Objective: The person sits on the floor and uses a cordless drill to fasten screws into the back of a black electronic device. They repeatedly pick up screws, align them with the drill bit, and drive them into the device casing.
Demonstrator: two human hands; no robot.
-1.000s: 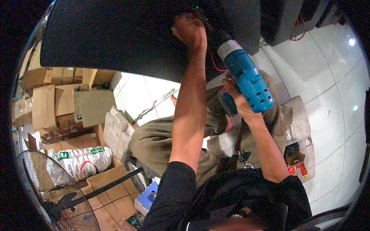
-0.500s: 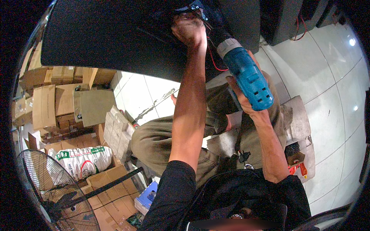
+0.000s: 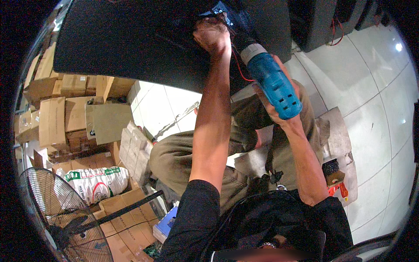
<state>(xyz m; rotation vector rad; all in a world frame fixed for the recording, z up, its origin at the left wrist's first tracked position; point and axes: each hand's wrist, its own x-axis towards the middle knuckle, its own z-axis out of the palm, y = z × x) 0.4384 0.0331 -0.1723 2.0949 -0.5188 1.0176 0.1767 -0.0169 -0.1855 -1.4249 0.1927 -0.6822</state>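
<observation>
A large black panel-like box (image 3: 126, 43) fills the top of the head view. At its lit opening, my left hand (image 3: 212, 37) has its fingers curled in beside a shiny metal part (image 3: 220, 9); whatever they grip is hidden. My right hand (image 3: 269, 105) is wrapped round a teal cordless drill (image 3: 276, 83) with a grey collar. The drill's front end points up and left into the dark beside my left hand, and its tip cannot be made out. A thin red wire (image 3: 239, 65) hangs between the drill and my left forearm.
Cardboard boxes (image 3: 52, 118) pile up at the left, with a white printed sack (image 3: 94, 185) among them. A black fan (image 3: 61, 214) stands lower left near a blue box (image 3: 166, 225). More dark boxes (image 3: 325, 26) line the far right above white floor tiles (image 3: 366, 118).
The drill and my right hand have shifted slightly up and left. My left hand stays at the lit opening with little movement. The box sits slightly farther right in view.
</observation>
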